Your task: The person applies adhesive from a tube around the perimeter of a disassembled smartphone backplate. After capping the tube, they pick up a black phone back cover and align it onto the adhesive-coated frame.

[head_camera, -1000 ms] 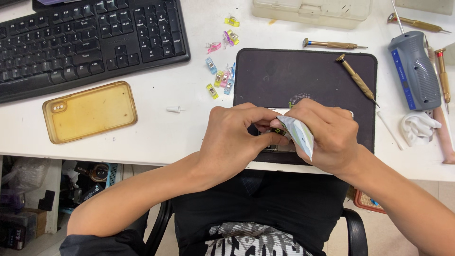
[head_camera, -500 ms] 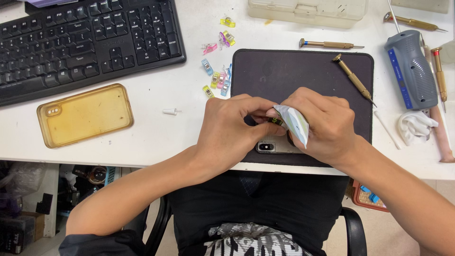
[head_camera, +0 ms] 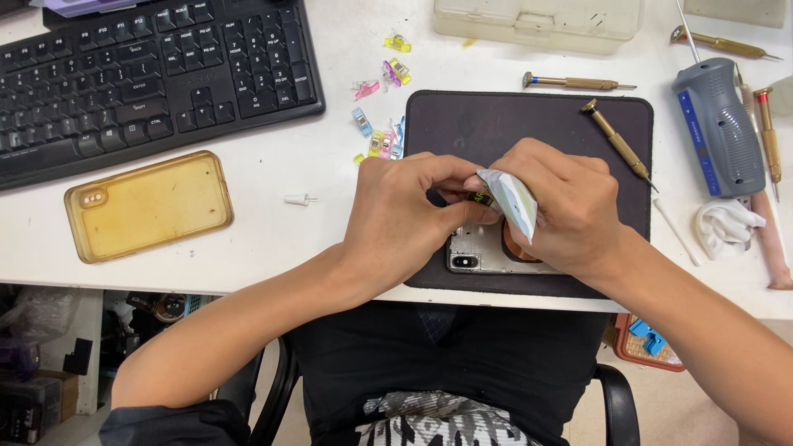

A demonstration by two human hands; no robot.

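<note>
At the centre of the frame, the left hand point(head_camera: 401, 219) pinches a small dark part point(head_camera: 477, 198), perhaps a flex cable, over the opened phone point(head_camera: 479, 252) lying on the black mat point(head_camera: 529, 124). The right hand point(head_camera: 570, 206) is closed around a crumpled whitish wipe point(head_camera: 510, 202), touching the left fingertips. A yellowed phone case point(head_camera: 149, 206) lies at the left.

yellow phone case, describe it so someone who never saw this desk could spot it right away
Start at the black keyboard at the top left of the white desk. Just below it, near the desk's front edge, lies the yellow phone case, well left of both hands. It is the only translucent amber rectangle with rounded corners and a camera cutout at one end.
</note>
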